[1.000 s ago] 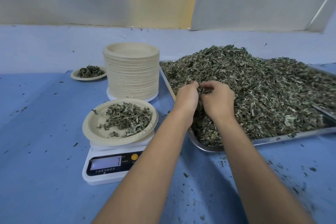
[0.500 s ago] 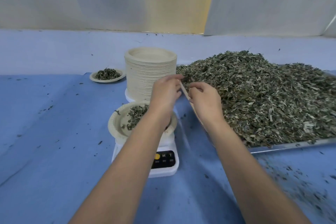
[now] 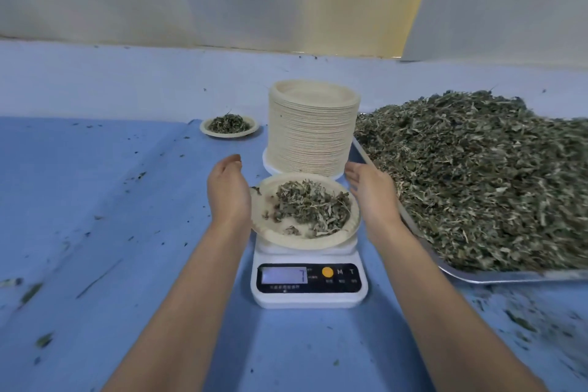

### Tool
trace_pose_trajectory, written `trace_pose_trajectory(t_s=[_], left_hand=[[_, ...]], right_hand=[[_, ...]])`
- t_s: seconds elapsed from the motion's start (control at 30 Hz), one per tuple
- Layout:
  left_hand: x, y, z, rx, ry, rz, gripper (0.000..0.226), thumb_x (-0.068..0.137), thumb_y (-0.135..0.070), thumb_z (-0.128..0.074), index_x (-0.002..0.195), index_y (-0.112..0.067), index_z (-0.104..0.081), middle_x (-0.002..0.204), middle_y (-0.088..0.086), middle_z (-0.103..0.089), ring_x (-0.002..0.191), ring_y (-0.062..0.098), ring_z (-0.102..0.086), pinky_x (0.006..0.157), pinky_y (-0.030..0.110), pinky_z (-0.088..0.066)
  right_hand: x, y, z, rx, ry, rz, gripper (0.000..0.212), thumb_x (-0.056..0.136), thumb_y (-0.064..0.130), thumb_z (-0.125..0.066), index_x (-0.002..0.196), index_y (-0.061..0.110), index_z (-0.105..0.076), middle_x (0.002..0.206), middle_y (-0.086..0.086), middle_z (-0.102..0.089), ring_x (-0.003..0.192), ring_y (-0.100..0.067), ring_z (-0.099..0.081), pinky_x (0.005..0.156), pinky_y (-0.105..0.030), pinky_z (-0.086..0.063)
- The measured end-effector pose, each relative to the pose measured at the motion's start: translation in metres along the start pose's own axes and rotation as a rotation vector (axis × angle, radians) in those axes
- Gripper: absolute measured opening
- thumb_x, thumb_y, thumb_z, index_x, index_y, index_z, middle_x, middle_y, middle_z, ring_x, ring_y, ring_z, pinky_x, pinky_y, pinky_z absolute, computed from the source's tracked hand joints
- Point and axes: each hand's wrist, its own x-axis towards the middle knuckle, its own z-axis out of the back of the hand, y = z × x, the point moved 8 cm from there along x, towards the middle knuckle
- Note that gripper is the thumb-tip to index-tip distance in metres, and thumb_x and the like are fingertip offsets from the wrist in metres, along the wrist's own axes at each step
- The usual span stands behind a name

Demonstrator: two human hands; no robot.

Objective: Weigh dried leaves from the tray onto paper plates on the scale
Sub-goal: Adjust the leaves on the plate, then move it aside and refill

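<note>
Blue table [image 3: 95, 200] | left hand [image 3: 227, 197], right hand [image 3: 372, 197] flank plate [image 3: 302, 243], fingers uncurled | tray [image 3: 477, 278] cropped

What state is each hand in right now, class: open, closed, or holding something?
Left hand: open, fingers relaxed, by the left rim of the plate on the scale, holding nothing.
Right hand: open, by the plate's right rim, holding nothing.
</note>
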Motion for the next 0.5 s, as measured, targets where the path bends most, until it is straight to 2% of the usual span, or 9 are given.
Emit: trace_pose_trajectory(t_s=[0.1, 0.2, 0.27, 0.3, 0.33, 0.37, 0.4, 0.47, 0.5], left_hand=[[0.0, 0.008, -0.001, 0.035, 0.002, 0.025, 0.04, 0.095, -0.01, -0.034, 0.127, -0.017, -0.056, 0.116, -0.008, -0.05, 0.105, 0.005, -0.044, 0.088, 0.026, -0.032], [-0.002, 0.011, -0.006, 0.003, 0.034, 0.062, 0.039, 0.095, -0.008, -0.034, 0.127, -0.013, -0.056, 0.127, -0.002, -0.055, 0.11, 0.008, -0.049, 0.09, 0.027, -0.034], [-0.001, 0.013, -0.006, -0.015, 0.028, 0.097, 0.039, 0.093, -0.003, -0.035, 0.127, 0.007, -0.051, 0.131, 0.025, -0.051, 0.119, 0.028, -0.052, 0.096, 0.035, -0.041], [-0.001, 0.014, -0.007, -0.035, 0.035, 0.114, 0.039, 0.091, 0.003, -0.033, 0.126, 0.018, -0.04, 0.131, 0.037, -0.039, 0.127, 0.045, -0.036, 0.095, 0.039, -0.042], [0.001, 0.013, -0.007, -0.071, 0.042, 0.122, 0.038, 0.09, 0.008, -0.031, 0.124, 0.024, -0.032, 0.128, 0.043, -0.034, 0.128, 0.046, -0.028, 0.086, 0.035, -0.047], [0.004, 0.012, -0.005, -0.118, 0.032, 0.113, 0.037, 0.091, 0.009, -0.031, 0.124, 0.025, -0.035, 0.121, 0.045, -0.04, 0.111, 0.012, -0.035, 0.071, 0.023, -0.049], [0.005, 0.01, -0.002, -0.152, 0.012, 0.117, 0.036, 0.093, 0.007, -0.033, 0.124, 0.019, -0.045, 0.112, 0.036, -0.052, 0.096, 0.023, -0.056, 0.062, 0.015, -0.044], [0.008, 0.007, 0.006, -0.202, -0.028, 0.127, 0.032, 0.094, 0.0, -0.037, 0.119, -0.001, -0.056, 0.102, 0.011, -0.059, 0.086, 0.013, -0.056, 0.06, 0.013, -0.04], [0.009, 0.005, 0.009, -0.218, -0.031, 0.124, 0.031, 0.094, 0.0, -0.037, 0.116, -0.005, -0.057, 0.099, 0.008, -0.059, 0.081, 0.011, -0.056, 0.058, 0.013, -0.041]], right_hand=[[-0.001, 0.0, -0.002, -0.017, 0.003, 0.01, 0.038, 0.095, 0.019, -0.043, 0.129, 0.011, -0.058, 0.131, -0.002, -0.059, 0.121, -0.018, -0.052, 0.108, -0.039, -0.037], [-0.002, 0.0, -0.005, -0.045, 0.02, 0.034, 0.037, 0.097, 0.019, -0.04, 0.129, 0.012, -0.058, 0.132, -0.001, -0.058, 0.123, -0.016, -0.051, 0.108, -0.037, -0.037], [-0.003, 0.0, -0.005, -0.044, 0.004, 0.049, 0.036, 0.096, 0.017, -0.04, 0.126, 0.014, -0.06, 0.13, 0.0, -0.059, 0.121, -0.015, -0.052, 0.107, -0.035, -0.038], [-0.003, 0.001, -0.004, -0.032, -0.014, 0.054, 0.034, 0.096, 0.014, -0.042, 0.122, 0.014, -0.062, 0.126, 0.001, -0.061, 0.119, -0.015, -0.053, 0.105, -0.034, -0.039], [-0.004, 0.001, -0.002, -0.005, -0.032, 0.055, 0.031, 0.095, 0.011, -0.043, 0.116, 0.015, -0.065, 0.122, 0.001, -0.063, 0.115, -0.014, -0.056, 0.103, -0.032, -0.041], [-0.004, 0.002, -0.001, 0.035, -0.045, 0.051, 0.029, 0.093, 0.006, -0.044, 0.108, 0.017, -0.066, 0.116, 0.001, -0.066, 0.11, -0.013, -0.059, 0.1, -0.03, -0.043], [-0.004, 0.003, -0.001, 0.08, -0.054, 0.044, 0.029, 0.092, 0.0, -0.045, 0.101, 0.019, -0.066, 0.11, 0.001, -0.067, 0.105, -0.011, -0.061, 0.096, -0.026, -0.045], [-0.004, 0.004, -0.002, 0.153, -0.066, 0.023, 0.034, 0.089, -0.009, -0.047, 0.092, 0.021, -0.063, 0.103, 0.001, -0.068, 0.094, -0.006, -0.064, 0.088, -0.021, -0.048], [-0.004, 0.005, -0.003, 0.184, -0.069, 0.007, 0.035, 0.088, -0.011, -0.049, 0.09, 0.021, -0.062, 0.1, 0.002, -0.067, 0.091, -0.005, -0.064, 0.085, -0.02, -0.05]])
